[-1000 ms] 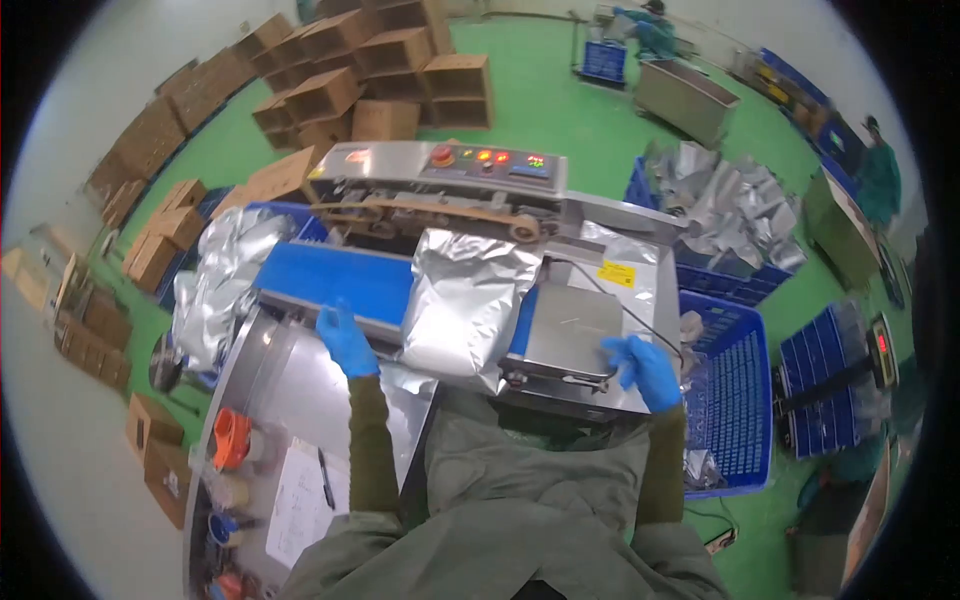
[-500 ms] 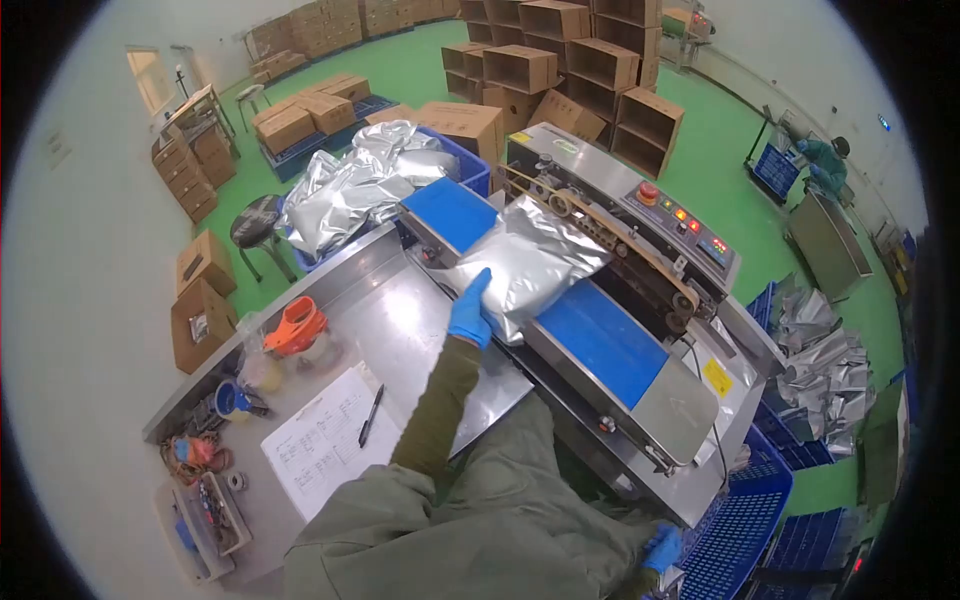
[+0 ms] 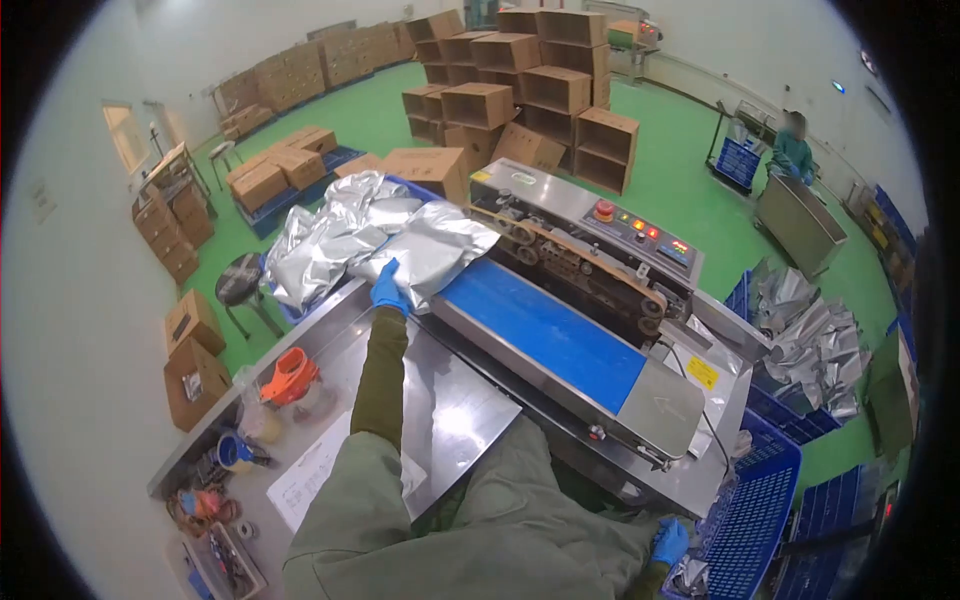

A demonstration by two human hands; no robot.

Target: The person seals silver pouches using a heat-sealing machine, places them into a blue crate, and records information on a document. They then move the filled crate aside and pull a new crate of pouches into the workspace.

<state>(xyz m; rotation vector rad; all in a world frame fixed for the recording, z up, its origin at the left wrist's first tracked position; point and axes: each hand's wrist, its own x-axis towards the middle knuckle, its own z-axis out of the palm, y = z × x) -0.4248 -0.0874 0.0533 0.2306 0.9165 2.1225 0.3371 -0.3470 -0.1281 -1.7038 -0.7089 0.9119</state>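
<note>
My left hand [image 3: 390, 290], in a blue glove, grips the near edge of a filled silver foil bag [image 3: 435, 250]. The bag lies over the far end of the sealing machine's blue conveyor belt [image 3: 550, 325] and reaches the pile of silver bags [image 3: 325, 240] in a blue crate. At the lower right, my right hand [image 3: 670, 540], also gloved in blue, is low beside a blue basket [image 3: 745, 510]. Its fingers look curled. Silver foil [image 3: 690, 575] shows just below it, and I cannot make out whether the hand holds it.
The sealing machine's control panel [image 3: 645, 235] rises behind the belt. On the steel table [image 3: 455, 400] are a paper sheet [image 3: 305, 475], an orange tape dispenser [image 3: 290, 375] and small tools. A stool [image 3: 238, 280], cardboard boxes [image 3: 475, 105] and a co-worker [image 3: 792, 150] are farther off.
My left hand has moved the silver bag away along the belt, up and left to the crate's pile. More blue belt shows. The view has shifted; my right hand stays low.
</note>
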